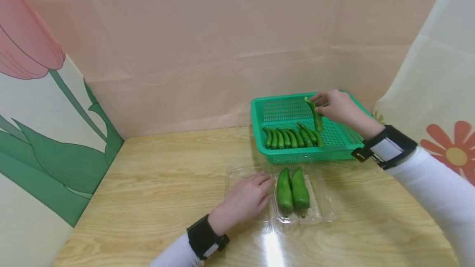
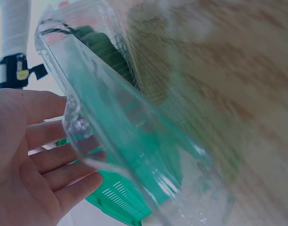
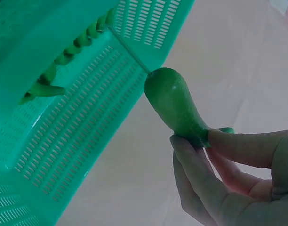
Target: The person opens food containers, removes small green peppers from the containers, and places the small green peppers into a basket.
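Over the green basket (image 1: 256,122), my right hand (image 1: 339,107) pinches a long green pepper (image 1: 318,119) between thumb and fingers. The right wrist view shows that pepper (image 3: 174,101) hanging slantwise, with a thin stem at its far end. My left hand (image 1: 243,199) lies at the left part of a clear plastic box (image 1: 327,207). Its fingers are extended beside the clear plastic wall (image 2: 111,136) in the left wrist view. Two larger green peppers (image 1: 299,190) lie side by side in the box's right part.
Several green peppers (image 1: 285,138) lie in a row along the basket's near side. The basket stands against the pinkish backdrop (image 1: 185,52), just behind the plastic box. Wooden tabletop (image 1: 156,176) extends to the left, and a flower-printed cloth (image 1: 445,114) hangs at the right.
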Demonstrator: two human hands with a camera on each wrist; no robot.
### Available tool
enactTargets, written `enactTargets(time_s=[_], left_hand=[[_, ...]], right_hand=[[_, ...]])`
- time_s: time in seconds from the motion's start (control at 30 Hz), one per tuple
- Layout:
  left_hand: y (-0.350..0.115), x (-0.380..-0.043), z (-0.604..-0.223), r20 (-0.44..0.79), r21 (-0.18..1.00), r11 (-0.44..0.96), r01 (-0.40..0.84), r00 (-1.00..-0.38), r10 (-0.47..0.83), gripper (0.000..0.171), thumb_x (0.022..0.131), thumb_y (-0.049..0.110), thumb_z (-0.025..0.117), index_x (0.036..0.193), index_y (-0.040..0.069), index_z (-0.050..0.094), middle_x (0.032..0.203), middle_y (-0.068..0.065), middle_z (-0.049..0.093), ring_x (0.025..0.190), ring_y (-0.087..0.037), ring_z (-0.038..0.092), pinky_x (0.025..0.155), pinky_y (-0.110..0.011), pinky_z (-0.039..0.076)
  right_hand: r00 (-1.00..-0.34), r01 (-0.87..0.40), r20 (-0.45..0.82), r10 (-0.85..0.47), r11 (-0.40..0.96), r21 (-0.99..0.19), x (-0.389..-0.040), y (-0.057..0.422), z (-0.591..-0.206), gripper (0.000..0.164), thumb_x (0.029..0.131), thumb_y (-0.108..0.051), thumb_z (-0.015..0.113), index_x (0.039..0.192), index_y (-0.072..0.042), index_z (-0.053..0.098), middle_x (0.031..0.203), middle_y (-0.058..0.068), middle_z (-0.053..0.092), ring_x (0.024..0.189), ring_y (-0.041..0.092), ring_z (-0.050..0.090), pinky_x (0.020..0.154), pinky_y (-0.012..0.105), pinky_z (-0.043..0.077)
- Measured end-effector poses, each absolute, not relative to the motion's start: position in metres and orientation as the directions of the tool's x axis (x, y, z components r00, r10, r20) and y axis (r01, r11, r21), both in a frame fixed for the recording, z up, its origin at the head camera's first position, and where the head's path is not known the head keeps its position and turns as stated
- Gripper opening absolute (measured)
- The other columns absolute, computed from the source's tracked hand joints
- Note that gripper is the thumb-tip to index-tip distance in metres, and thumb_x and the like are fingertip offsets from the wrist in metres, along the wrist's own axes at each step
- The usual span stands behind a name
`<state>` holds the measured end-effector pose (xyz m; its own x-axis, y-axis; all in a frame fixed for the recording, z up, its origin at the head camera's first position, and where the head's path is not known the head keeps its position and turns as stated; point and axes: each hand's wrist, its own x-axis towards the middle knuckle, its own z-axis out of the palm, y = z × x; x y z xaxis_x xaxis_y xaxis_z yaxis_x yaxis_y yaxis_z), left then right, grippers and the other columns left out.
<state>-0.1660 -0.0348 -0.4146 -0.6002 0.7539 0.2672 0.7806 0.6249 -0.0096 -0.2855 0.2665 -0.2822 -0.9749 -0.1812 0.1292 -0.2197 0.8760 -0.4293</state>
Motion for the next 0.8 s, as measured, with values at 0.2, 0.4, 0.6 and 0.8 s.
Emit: enactTargets(time_s=[0.2,0.4,0.6,0.8], left_hand=[[-0.035,-0.166,-0.415,0.262,-0.001,0.625,0.781,-0.603,0.754,0.044,0.094,0.033,0.056,0.132,0.010,0.054,0.134,-0.008,0.056,0.128,-0.024,0.050,0.109,-0.035,0.041],[-0.035,-0.166,-0.414,0.268,-0.001,0.624,0.781,-0.601,0.753,0.044,0.095,0.032,0.056,0.132,0.009,0.054,0.134,-0.009,0.056,0.128,-0.024,0.050,0.108,-0.036,0.042],[-0.035,-0.165,-0.414,0.261,0.005,0.629,0.777,-0.609,0.749,0.044,0.095,0.032,0.056,0.132,0.010,0.054,0.134,-0.009,0.056,0.128,-0.024,0.050,0.109,-0.035,0.041],[-0.036,-0.165,-0.415,0.269,-0.003,0.624,0.781,-0.601,0.753,0.045,0.094,0.032,0.057,0.132,0.009,0.054,0.134,-0.009,0.056,0.128,-0.024,0.050,0.110,-0.034,0.040]], right_hand=[[-0.983,-0.182,0.110,-0.148,0.876,-0.447,-0.304,0.271,-0.285,0.034,0.091,-0.012,0.058,0.123,-0.001,0.057,0.116,0.030,0.061,0.095,0.044,0.062,0.074,0.050,0.056],[-0.987,-0.161,0.090,-0.134,0.863,-0.479,-0.321,0.274,-0.289,0.033,0.089,-0.008,0.058,0.121,0.002,0.058,0.115,0.032,0.061,0.092,0.040,0.065,0.070,0.044,0.058],[-0.994,-0.106,0.036,-0.103,0.850,-0.515,-0.336,0.277,-0.296,0.035,0.089,-0.004,0.057,0.123,0.005,0.055,0.118,0.035,0.057,0.093,0.040,0.064,0.064,0.035,0.058],[-0.996,-0.080,0.010,-0.088,0.845,-0.528,-0.347,0.276,-0.302,0.036,0.088,-0.002,0.058,0.122,0.008,0.055,0.117,0.035,0.056,0.095,0.041,0.063,0.069,0.037,0.060]])
